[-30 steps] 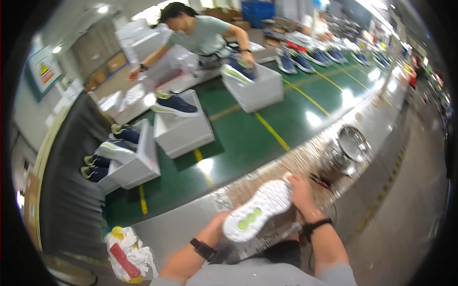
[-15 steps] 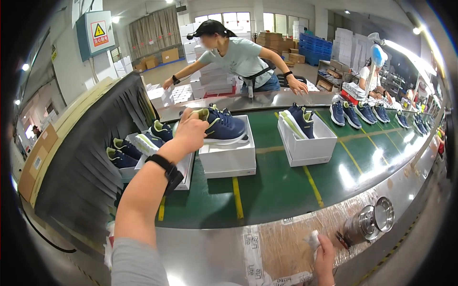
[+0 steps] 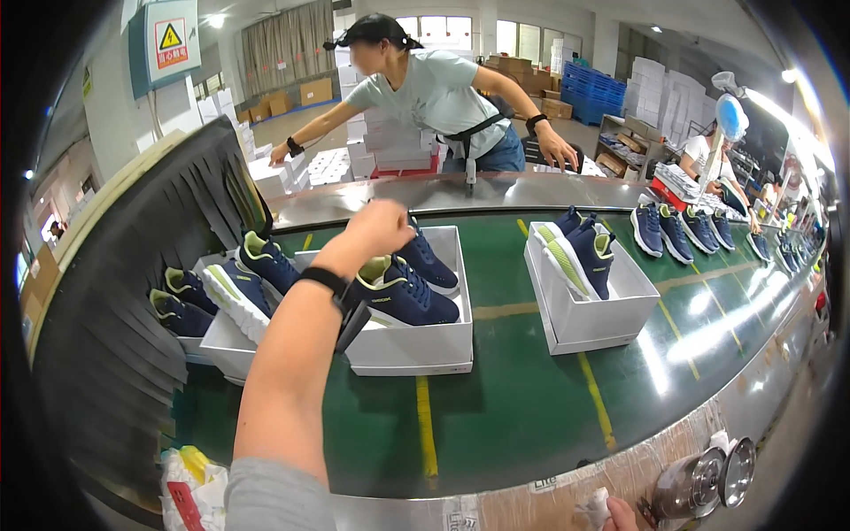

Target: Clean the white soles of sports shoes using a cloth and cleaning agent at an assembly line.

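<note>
Left Hand at Boxed Navy Shoe Pair on Green Conveyor Surface

Left hand (image 3: 382,226): extended forward over the open white cardboard shoe box (image 3: 416,350), fingers curled narrow, set at the far navy-blue knit sports shoe with white sole (image 3: 428,259). Grasp or mere contact: cannot tell, fingertips hidden behind the knuckles. Black wrist strap (image 3: 326,281) on the forearm.

Right hand (image 3: 620,515): only partly visible at the lower edge, touching a crumpled white cloth (image 3: 591,511) beside two round metal cans (image 3: 708,482). Opening of the fingers: cannot tell.

Progress, as judged: both shoes already lying inside the box, near navy-blue shoe with lime-green lining (image 3: 403,296) settled in front. Lid not seen; box open. Final seating of the far shoe apparently in hand.

Orientation: long axis of each shoe running diagonally across the box, from upper left to lower right; toe of the near shoe toward the right, heel opening toward the left.

Surroundings: second white box with an upright navy and lime pair (image 3: 580,257) to the right on the green conveyor surface (image 3: 513,416); further boxes to the left; another person in a pale green shirt (image 3: 434,88) leaning over the far side.
</note>
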`<state>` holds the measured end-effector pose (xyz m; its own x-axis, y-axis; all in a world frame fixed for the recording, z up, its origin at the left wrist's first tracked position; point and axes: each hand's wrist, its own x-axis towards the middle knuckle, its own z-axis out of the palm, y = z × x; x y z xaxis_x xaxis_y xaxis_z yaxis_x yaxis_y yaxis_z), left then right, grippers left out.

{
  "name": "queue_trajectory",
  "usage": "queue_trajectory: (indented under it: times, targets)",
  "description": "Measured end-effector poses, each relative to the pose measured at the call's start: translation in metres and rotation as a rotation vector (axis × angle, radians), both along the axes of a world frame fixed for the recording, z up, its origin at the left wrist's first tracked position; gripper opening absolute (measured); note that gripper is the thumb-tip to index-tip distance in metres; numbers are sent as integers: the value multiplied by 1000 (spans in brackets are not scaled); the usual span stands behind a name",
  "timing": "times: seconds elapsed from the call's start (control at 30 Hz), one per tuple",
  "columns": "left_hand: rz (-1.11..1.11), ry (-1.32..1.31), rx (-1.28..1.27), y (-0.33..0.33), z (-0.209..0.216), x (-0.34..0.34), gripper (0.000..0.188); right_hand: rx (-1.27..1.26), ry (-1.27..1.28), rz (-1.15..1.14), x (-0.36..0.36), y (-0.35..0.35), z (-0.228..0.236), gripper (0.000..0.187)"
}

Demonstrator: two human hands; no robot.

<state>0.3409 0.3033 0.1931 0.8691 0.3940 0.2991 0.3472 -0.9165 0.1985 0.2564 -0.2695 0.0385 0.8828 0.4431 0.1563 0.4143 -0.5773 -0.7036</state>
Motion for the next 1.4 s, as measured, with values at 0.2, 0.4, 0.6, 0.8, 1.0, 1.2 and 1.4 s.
queue_trajectory:
  times: [0.2, 0.4, 0.6, 0.8, 1.0, 1.2, 1.4]
  targets:
    - [322, 141, 249, 17, -37, 54, 29, 3, 73, 62, 10, 16, 12, 30]
    - [596, 453, 229, 45, -57, 50, 29, 28, 188, 15, 18, 24, 11, 29]
    - [518, 331, 790, 25, -55, 39, 31, 134, 166, 19, 8, 17, 14, 28]
    - [163, -82, 1008, -28, 57, -39, 4, 821, 761, -319, -28, -7, 34, 30]
    - [33, -89, 316, -148, 75, -124, 43, 1302, 961, -270, -58, -51, 18, 44]
    - [221, 341, -1708, -276, -82, -226, 38, 1251, 799, -287, -81, -61, 44, 40]
    - [444, 392, -2234, -339, -159, -275, 39, 218, -362, 206, -104, -35, 45, 43]
